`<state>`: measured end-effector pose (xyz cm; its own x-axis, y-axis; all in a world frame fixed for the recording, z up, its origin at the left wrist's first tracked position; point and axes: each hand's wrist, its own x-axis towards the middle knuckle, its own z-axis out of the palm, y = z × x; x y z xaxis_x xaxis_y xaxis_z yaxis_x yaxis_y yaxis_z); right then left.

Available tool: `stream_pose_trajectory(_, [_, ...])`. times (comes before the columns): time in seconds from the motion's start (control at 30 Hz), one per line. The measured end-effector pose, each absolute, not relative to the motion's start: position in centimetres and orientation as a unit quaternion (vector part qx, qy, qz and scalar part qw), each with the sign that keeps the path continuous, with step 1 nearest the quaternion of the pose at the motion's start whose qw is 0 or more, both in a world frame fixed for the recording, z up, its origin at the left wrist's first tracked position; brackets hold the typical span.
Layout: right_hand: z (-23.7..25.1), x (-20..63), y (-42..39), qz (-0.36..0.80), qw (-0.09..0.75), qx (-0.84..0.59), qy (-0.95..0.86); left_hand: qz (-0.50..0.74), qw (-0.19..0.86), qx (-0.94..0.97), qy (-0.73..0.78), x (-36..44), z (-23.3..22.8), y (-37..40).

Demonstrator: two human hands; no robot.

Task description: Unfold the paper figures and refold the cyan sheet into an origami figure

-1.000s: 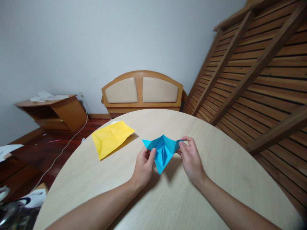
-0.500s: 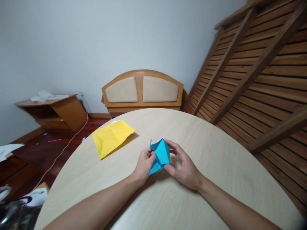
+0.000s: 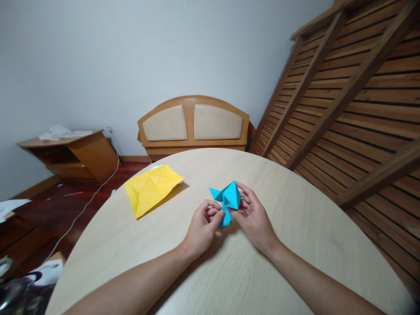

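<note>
Currently collapsing small folded blue paper model [image 3: 227,200] between both hands, above round pale wood-grain table [image 3: 295,245], just past table centre toward 12 o'clock. Left hand [image 3: 201,227] at 7 o'clock of the model, thumb and fingers pinching its lower tip. Right hand [image 3: 254,216] at 4 o'clock, fingers curled behind the right flap, thumb pressing from the front. Both grips closed on paper, not spread.

To do well: keep creases aligned before flattening, push flaps inward symmetrically, pinch only at tips, avoid crushing the raised peak at 12 o'clock.

Creased yellow paper sheet [image 3: 151,188] at 10 o'clock, well apart, overhanging table edge, untouched.

Hard to read: inner folds of blue model hidden by fingers; cannot tell whether its base touches the table; layer count unclear. White scrap under the yellow sheet's far edge mostly covered. Near table edge cut off by frame.
</note>
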<state>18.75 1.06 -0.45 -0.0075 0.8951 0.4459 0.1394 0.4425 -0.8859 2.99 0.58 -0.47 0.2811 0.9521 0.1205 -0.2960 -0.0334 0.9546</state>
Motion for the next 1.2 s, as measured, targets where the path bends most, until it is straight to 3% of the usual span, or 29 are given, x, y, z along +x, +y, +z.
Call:
stream_pose_trajectory(0.37, [-0.8, 18.8, 0.4, 0.290, 0.517, -0.404, -0.696, 0.517, 0.577, 0.515, 0.367, 3.0, -0.3, 0.8])
stream_pose_trajectory(0.57, [-0.7, 18.6, 0.7, 0.302, 0.558, -0.388, -0.669, 0.505, 0.522, 0.580, 0.368, 2.7, -0.2, 0.7])
stream_pose_trajectory(0.8, [-0.3, 18.9, 1.1, 0.356, 0.551, -0.400, -0.640, 0.473, 0.513, 0.626, 0.349, 2.5, 0.2, 0.5])
stream_pose_trajectory(1.1, [-0.1, 19.2, 1.5, 0.547, 0.505, -0.352, -0.567, 0.486, 0.586, 0.589, 0.272, 2.3, -0.3, 0.9])
stream_pose_trajectory(1.2, [0.2, 19.3, 1.5, 0.560, 0.535, -0.359, -0.521, 0.490, 0.597, 0.578, 0.264, 2.4, -0.4, 1.1])
